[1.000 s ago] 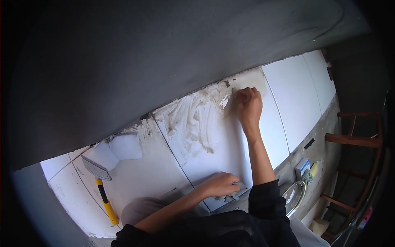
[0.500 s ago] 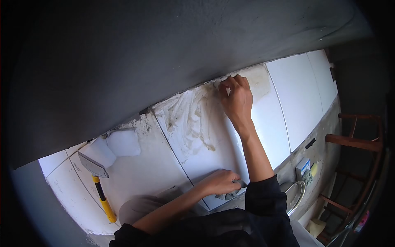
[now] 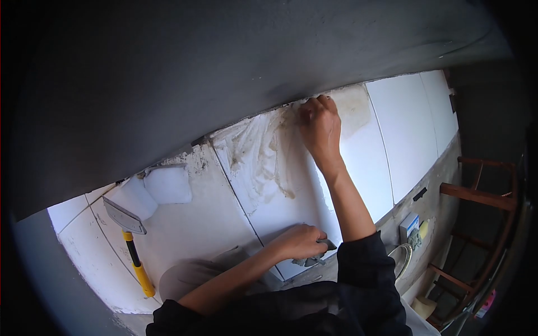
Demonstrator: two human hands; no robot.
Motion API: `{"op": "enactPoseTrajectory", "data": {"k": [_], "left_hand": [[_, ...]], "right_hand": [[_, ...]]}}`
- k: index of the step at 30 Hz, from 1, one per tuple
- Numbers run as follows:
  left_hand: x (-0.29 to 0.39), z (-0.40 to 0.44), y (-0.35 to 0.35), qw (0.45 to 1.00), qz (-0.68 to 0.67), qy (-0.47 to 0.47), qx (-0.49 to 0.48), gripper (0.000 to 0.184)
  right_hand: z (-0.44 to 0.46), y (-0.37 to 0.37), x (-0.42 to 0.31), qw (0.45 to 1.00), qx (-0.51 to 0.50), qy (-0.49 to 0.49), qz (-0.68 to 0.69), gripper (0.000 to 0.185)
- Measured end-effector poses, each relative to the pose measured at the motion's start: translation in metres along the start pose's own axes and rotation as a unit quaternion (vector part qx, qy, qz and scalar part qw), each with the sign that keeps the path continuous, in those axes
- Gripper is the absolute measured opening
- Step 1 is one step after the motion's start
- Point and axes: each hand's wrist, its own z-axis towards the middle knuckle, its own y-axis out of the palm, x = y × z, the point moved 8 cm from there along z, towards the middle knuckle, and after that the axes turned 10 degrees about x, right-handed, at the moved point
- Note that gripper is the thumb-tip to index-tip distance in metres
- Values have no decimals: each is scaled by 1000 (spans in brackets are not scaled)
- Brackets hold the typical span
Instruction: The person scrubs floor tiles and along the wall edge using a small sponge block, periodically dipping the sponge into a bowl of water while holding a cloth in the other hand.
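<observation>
My right hand (image 3: 321, 126) is closed at the tiles' upper edge, against the dark wall (image 3: 224, 73); what it grips is hidden behind the fingers. Streaky whitish-brown residue (image 3: 263, 157) smears the white tile (image 3: 291, 210) to its left. Lower down, my left hand (image 3: 300, 243) is closed round a crumpled grey-green cloth (image 3: 311, 259) near the tile's lower edge. A scraper with a yellow and black handle (image 3: 137, 260) lies on the tiles at the left, beside two white pads (image 3: 168, 185).
At the right are a brown wooden ladder-like frame (image 3: 479, 194), a small blue and white box (image 3: 410, 224), a yellow item (image 3: 423, 228) and a round metal rim (image 3: 404, 263). A black piece (image 3: 420, 194) lies on the grey floor strip.
My right hand has moved up and left to the tiles' edge beside the wall. My left hand stays low with the cloth, shifted slightly upward in view.
</observation>
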Motion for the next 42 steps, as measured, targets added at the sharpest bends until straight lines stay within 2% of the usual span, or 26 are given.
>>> {"op": "enactPoseTrajectory", "data": {"k": [3, 6, 10, 12, 14, 15, 19, 22, 25, 27, 29, 34, 38, 42], "left_hand": [[-6, 1, 4, 1000, 14, 11, 6, 34], [-13, 4, 14, 999, 20, 25, -12, 32], [-11, 1, 14, 999, 30, 25, -17, 33], [-11, 2, 14, 998, 35, 50, 15, 34], [-11, 2, 14, 999, 30, 41, -2, 35], [-9, 2, 13, 999, 29, 38, -13, 35], [-8, 0, 6, 999, 31, 15, -13, 34], [-5, -1, 4, 1000, 22, 19, -1, 34], [-5, 1, 5, 999, 21, 46, 14, 34], [-5, 1, 3, 999, 17, 30, -13, 34], [-5, 1, 2, 999, 21, 39, 3, 34], [-2, 3, 3, 999, 6, 34, 14, 33], [-10, 4, 5, 999, 19, 30, 6, 34], [-1, -1, 0, 999, 15, 32, 0, 35]], "right_hand": [[-26, 3, -15, 996, -73, -41, 38, 9], [-5, 1, -4, 996, -41, -70, 30, 10], [2, 1, 0, 1000, -3, -28, -1, 10], [-11, 1, -8, 998, -32, -52, 23, 9], [-21, 1, -12, 993, -77, -73, 48, 8], [-15, 0, -10, 993, -64, -91, 36, 8], [7, 5, -3, 998, -1, -62, -13, 9], [-4, 7, -11, 996, -19, -89, -2, 7], [-3, 1, -21, 980, -28, -194, 39, 9], [11, -4, -7, 984, -17, -178, 3, 11], [14, -1, 2, 987, -9, -157, -17, 12], [-13, 19, -33, 983, 3, -184, 24, 19], [0, 6, -10, 984, 8, -180, -4, 16], [4, -2, 7, 995, 27, -88, -22, 10]]}}
